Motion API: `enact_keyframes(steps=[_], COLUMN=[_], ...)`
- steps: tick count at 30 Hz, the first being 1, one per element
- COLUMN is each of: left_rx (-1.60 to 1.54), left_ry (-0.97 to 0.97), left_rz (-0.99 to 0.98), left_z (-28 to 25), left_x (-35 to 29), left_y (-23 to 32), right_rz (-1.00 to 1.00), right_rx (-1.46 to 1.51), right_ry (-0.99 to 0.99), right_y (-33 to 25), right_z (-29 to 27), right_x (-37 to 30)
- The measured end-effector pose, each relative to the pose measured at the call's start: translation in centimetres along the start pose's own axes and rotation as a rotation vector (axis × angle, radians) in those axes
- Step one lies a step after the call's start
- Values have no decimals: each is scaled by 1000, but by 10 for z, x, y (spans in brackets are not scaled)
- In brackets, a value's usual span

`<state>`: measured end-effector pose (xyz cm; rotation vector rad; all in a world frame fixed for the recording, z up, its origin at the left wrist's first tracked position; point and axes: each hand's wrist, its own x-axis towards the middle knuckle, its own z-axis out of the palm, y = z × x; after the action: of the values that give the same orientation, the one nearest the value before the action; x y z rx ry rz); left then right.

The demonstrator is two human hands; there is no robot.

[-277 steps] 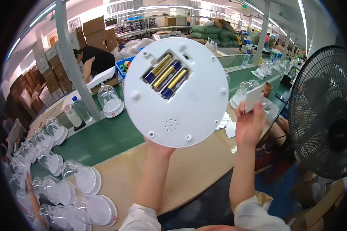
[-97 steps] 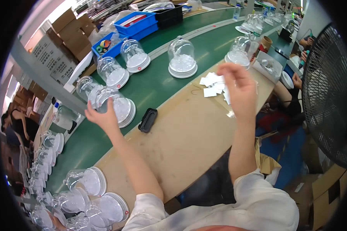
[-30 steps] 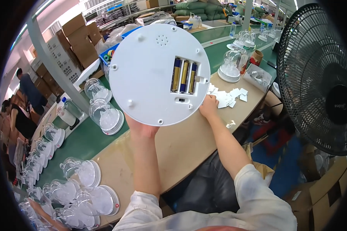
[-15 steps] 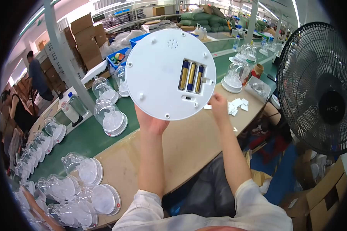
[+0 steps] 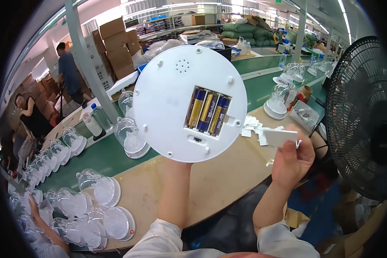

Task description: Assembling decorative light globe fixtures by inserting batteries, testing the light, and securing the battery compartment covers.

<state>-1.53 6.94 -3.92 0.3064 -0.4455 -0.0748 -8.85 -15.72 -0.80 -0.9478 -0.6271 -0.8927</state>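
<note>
A white round base (image 5: pixel 159 103) is held up in front of me, its underside facing me. Three batteries (image 5: pixel 207 112) sit in its uncovered compartment, above a small slide switch (image 5: pixel 197 139). My left hand (image 5: pixel 179 167) supports the base from behind; its fingers are hidden by the disc. To the right of the base, my right hand (image 5: pixel 293 159) pinches a white battery cover (image 5: pixel 279 138) with a small clip at its end. More white covers (image 5: pixel 252 125) lie in a loose pile on the table behind it.
Clear domes on white bases (image 5: pixel 116 223) crowd the table at lower left, beside another person's hand (image 5: pixel 33 207). More domes (image 5: pixel 133 139) stand on the green surface (image 5: pixel 103 161). A black fan (image 5: pixel 365 120) rises at the right. Bottles (image 5: pixel 99 117) stand at the left.
My right hand has come away from the pile with a battery cover and moved rightward. The round base is lower and closer. My view has shifted a little.
</note>
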Motion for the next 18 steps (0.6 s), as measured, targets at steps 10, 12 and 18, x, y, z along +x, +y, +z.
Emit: enact_keyframes(steps=[10, 12, 18], left_rx=[188, 253, 365], left_ry=[-122, -145, -120], left_rz=[133, 175, 228], left_z=[-24, -31, -31], left_x=[-4, -4, -6], left_y=[-11, -11, -2], right_rz=[9, -14, 249], right_rx=[183, 196, -52], right_ry=[-304, -338, -229], right_y=[0, 7, -9], right_z=[-16, -18, -2], right_x=[-7, -10, -8])
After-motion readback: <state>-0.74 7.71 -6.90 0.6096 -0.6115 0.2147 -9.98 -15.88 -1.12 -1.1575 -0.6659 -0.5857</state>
